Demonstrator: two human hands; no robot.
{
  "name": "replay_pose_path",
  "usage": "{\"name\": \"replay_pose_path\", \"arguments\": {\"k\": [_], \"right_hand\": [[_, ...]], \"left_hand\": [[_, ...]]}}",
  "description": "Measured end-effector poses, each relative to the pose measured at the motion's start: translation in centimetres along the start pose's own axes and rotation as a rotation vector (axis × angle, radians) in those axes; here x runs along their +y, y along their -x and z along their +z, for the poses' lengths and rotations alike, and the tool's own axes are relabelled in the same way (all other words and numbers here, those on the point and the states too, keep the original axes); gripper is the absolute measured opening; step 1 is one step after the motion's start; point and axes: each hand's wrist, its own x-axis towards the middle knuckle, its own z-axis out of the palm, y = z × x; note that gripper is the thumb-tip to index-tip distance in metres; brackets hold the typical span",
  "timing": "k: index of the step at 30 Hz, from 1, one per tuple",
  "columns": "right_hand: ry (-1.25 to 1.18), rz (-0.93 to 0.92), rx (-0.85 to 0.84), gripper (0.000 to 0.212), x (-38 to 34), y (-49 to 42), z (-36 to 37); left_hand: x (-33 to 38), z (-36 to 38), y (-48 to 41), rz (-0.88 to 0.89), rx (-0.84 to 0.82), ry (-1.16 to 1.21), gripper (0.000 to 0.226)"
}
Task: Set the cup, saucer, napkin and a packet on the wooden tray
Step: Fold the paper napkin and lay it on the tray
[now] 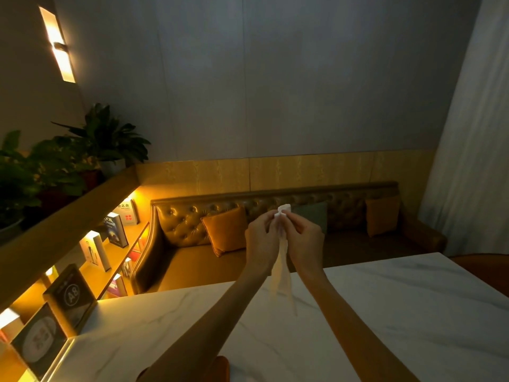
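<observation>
- The white marble table [399, 312] fills the near half of the scene; past its far edge stands a tufted leather sofa [187, 224] with orange cushions [225, 230].
- On the left, lit shelves [115, 244] hold books, with potted plants [104, 139] on the ledge above them.
- A dark sign marked A8 [72, 296] stands at the table's left edge.
- Both forearms reach out from the near edge — raised above the table, hands close together in the middle of the scene.
- The left hand [260, 239] pinches the upper end of the white napkin [282, 268] from the left.
- The right hand [305, 238] pinches the same end from the right, fingertips nearly meeting the left hand's.
- The napkin hangs down between the two wrists in a narrow, loose strip — clear of the tabletop, a small tuft poking up above the fingers.
</observation>
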Motion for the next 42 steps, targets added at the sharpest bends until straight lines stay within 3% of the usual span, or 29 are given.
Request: {"name": "replay_pose_path", "arguments": {"k": [6, 13, 16, 19, 21, 24, 26, 29, 31, 37, 40, 42], "right_hand": [[-0.015, -0.005, 0.011, 0.027, 0.3, 0.6, 0.9], [-0.023, -0.016, -0.060, 0.032, 0.6, 0.0, 0.6], [-0.027, -0.049, -0.070, 0.030, 0.2, -0.7, 0.0], [-0.037, -0.049, -0.135, 0.034, -0.2, -1.6, -0.4], [-0.123, -0.005, -0.190, 0.035, -0.4, -2.0, -0.7], [-0.251, 0.062, -0.242, 0.036, -0.8, -2.5, -1.3], [-0.242, 0.065, -0.246, 0.037, -0.7, -2.7, -1.7], [-0.153, 0.032, -0.224, 0.035, -0.3, -2.8, -2.0], [-0.101, 0.008, -0.214, 0.035, 0.0, -2.8, -2.1], [-0.048, -0.031, -0.195, 0.036, 0.0, -3.0, -2.5], [-0.169, 0.044, -0.158, 0.038, -0.5, -3.2, -2.7], [-0.271, 0.132, -0.133, 0.040, -0.6, -3.3, -2.8]], "left_hand": [[0.5, -0.7, 0.7, 0.000, -0.080, 0.069, 0.032], [1.6, -2.5, 1.1, -0.169, -0.266, 0.393, 0.052], [1.8, -3.8, 0.9, -0.186, -0.334, 0.315, 0.049], [1.3, -4.6, 0.7, -0.046, -0.074, 0.065, 0.040], [1.0, -5.1, 0.4, -0.019, 0.060, 0.002, 0.054], [0.9, -6.2, -0.3, -0.261, -0.017, 0.164, 0.074], [0.6, -6.9, -0.6, -0.318, -0.071, 0.228, 0.063], [0.3, -7.1, -0.6, -0.188, -0.089, 0.171, 0.028], [0.5, -7.0, -0.8, -0.137, -0.057, 0.149, 0.020], [1.4, -6.8, -1.6, -0.052, -0.038, 0.121, 0.020], [1.9, -6.8, -2.1, -0.209, -0.105, 0.422, 0.035], [1.3, -6.9, -1.8, -0.338, -0.232, 0.462, 0.045]]}}
